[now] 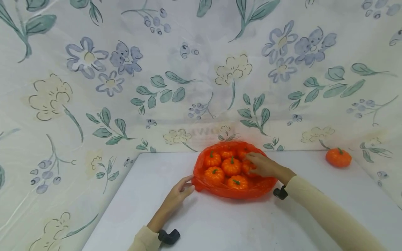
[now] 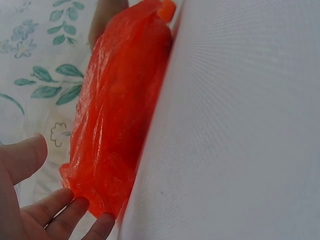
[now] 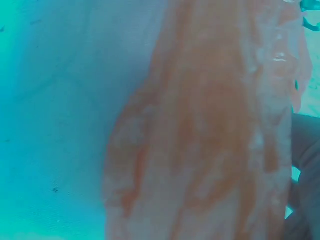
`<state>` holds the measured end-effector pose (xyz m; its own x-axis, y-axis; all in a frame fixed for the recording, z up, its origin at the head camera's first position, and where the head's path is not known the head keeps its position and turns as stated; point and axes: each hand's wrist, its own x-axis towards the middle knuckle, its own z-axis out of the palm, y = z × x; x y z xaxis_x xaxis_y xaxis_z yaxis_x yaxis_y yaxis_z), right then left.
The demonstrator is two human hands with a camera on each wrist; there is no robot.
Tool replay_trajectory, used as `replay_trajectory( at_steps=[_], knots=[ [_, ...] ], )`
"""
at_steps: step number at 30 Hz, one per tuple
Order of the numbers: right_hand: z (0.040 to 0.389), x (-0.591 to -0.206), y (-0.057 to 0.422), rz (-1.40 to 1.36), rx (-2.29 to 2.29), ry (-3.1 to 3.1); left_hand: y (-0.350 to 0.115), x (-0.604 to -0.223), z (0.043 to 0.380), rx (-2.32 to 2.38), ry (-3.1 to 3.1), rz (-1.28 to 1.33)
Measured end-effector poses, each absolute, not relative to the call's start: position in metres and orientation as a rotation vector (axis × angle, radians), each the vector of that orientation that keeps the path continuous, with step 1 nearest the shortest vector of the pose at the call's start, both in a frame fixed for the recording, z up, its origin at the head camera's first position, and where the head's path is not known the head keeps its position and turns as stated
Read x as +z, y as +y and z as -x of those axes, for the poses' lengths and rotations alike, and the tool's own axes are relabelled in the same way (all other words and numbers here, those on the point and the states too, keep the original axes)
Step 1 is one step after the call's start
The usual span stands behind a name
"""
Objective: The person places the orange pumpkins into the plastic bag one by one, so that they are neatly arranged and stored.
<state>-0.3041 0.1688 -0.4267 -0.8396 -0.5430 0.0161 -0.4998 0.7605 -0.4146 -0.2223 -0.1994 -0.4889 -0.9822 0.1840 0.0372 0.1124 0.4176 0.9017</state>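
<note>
An open red plastic bag [image 1: 242, 194] sits on the table with several small orange pumpkins [image 1: 231, 166] inside, their green stems showing. My right hand [image 1: 263, 165] reaches over the bag's right rim, thumb and fingers around a pumpkin [image 1: 246, 166] at that side. The right wrist view is tinted, with the bag [image 3: 200, 125] filling most of it and only part of the hand at the right edge. At the bag's left end is my left hand [image 1: 177, 195], its fingertips against the plastic. In the left wrist view the thumb [image 2: 27, 157] stands apart from the bag.
Another orange pumpkin [image 1: 338, 157] lies on the white table [image 1: 226, 226] at the back right. A floral-patterned sheet [image 1: 201, 87] hangs behind the table's far edge. Dark wrist-worn devices [image 1: 169, 237] stick out below both wrists.
</note>
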Motion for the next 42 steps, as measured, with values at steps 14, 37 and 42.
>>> replay_trajectory(
  at_steps=[14,37,42],
  knots=[
    [0.295,-0.428,0.174,0.943,-0.572,2.929,-0.197,-0.49,0.222,1.635,2.578,-0.286],
    [0.266,-0.406,0.275,0.416,-0.857,3.254,-0.203,-0.491,0.224,1.635,2.601,-0.286],
    [0.262,-0.406,0.319,0.185,-0.898,3.367,-0.2,-0.49,0.224,1.634,2.592,-0.299]
  ],
)
